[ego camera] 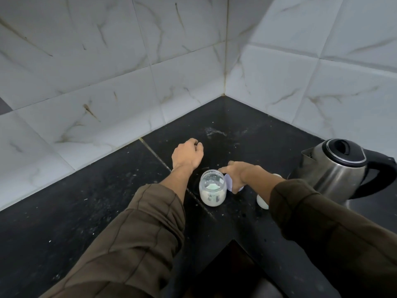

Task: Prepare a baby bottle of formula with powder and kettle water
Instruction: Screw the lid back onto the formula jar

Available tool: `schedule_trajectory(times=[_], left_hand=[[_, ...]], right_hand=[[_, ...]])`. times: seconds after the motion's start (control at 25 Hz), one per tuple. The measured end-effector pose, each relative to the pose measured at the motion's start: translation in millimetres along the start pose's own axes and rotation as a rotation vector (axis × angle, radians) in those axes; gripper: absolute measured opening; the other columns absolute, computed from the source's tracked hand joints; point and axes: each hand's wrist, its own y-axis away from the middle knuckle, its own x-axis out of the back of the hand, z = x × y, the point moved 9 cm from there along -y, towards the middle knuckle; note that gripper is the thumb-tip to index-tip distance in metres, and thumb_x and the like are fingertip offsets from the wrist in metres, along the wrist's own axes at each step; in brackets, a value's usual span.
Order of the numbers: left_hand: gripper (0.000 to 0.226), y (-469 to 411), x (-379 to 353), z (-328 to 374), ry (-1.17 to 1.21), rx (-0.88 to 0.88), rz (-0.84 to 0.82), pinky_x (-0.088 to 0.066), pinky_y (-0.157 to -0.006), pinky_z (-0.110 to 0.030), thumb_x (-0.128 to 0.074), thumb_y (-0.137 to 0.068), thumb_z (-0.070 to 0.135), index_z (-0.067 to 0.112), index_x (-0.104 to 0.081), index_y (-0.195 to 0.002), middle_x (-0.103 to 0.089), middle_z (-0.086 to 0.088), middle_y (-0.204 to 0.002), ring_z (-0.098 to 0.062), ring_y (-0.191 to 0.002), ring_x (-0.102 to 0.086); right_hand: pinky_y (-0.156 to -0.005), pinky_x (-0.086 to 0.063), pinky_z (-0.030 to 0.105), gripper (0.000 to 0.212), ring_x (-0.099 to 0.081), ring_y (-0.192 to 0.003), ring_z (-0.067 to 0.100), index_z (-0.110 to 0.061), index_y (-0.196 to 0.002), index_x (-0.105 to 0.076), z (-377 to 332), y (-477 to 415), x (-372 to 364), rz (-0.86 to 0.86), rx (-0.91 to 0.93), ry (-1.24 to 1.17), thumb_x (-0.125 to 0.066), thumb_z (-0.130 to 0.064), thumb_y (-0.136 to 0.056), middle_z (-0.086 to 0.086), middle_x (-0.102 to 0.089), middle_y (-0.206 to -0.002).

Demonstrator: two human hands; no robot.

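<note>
a: where do we have the bottle?
b: bottle point(213, 190) stands upright on the counter point(86, 211), top open, white powder in the bottom. it's near the front edge, just behind the inner corner of the l-shaped front.
a: hands?
b: left hand point(188, 155) hovers past the bottle toward the back corner, fingers loosely curled under. we see nothing in them. right hand point(238, 173) lies over a pale round piece point(229, 182) just right of the bottle, fingers dropping down its near side. we can't tell whether it grips or only touches.
a: kettle?
b: kettle point(335, 168) sits toward the right edge. steel body, black lid down, black handle pointing right. well apart from the bottle.
a: anything else?
b: a white rounded thing point(262, 202) lies under the right forearm, mostly hidden. wet smear point(214, 132) near the back corner. brown sleeves point(137, 233) on both arms.
</note>
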Motion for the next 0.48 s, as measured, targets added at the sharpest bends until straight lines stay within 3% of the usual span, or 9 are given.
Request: schedule_trajectory(times=[0.16,0.24,0.36,0.48], left_hand=[[0.038,-3,-4,-2,-0.006,0.005,-0.007,-0.052,-0.092,-0.039,-0.045,-0.106,0.042,0.024,-0.067,-0.132,-0.076,-0.002,-0.117,-0.029,-0.111,-0.069],[0.038,-3,-2,-1,-0.005,0.007,-0.003,-0.052,-0.093,-0.039,-0.045,-0.107,0.042,0.024,-0.067,-0.132,-0.076,-0.003,-0.118,-0.029,-0.111,-0.069],[0.039,2,1,-2,0.005,0.017,0.004,-0.051,-0.093,-0.039,-0.045,-0.106,0.042,0.024,-0.066,-0.133,-0.076,-0.003,-0.118,-0.030,-0.112,-0.068],[0.039,10,9,4,0.018,0.010,0.027,-0.051,-0.092,-0.039,-0.045,-0.106,0.041,0.022,-0.066,-0.133,-0.076,-0.005,-0.119,-0.032,-0.113,-0.068]], right_hand=[[-0.101,-0.053,0.043,0.083,-0.051,-0.130,0.026,-0.026,-0.155,-0.041,-4,-5,0,0.010,0.020,0.065,-0.080,-0.029,-0.082,0.008,-0.052,-0.144],[-0.102,-0.052,0.043,0.077,-0.050,-0.133,0.029,-0.028,-0.157,-0.038,-1,1,14,0.080,0.009,0.037,-0.073,-0.030,-0.088,0.009,-0.047,-0.147],[-0.105,-0.049,0.047,0.083,-0.046,-0.134,0.037,-0.036,-0.161,-0.031,10,19,50,0.314,-0.044,-0.158,-0.070,-0.042,-0.088,0.013,-0.039,-0.147],[-0.104,-0.048,0.040,0.074,-0.053,-0.125,0.034,-0.030,-0.150,-0.048,16,46,89,0.626,-0.004,-0.539,-0.077,-0.043,-0.083,0.010,-0.043,-0.142]])
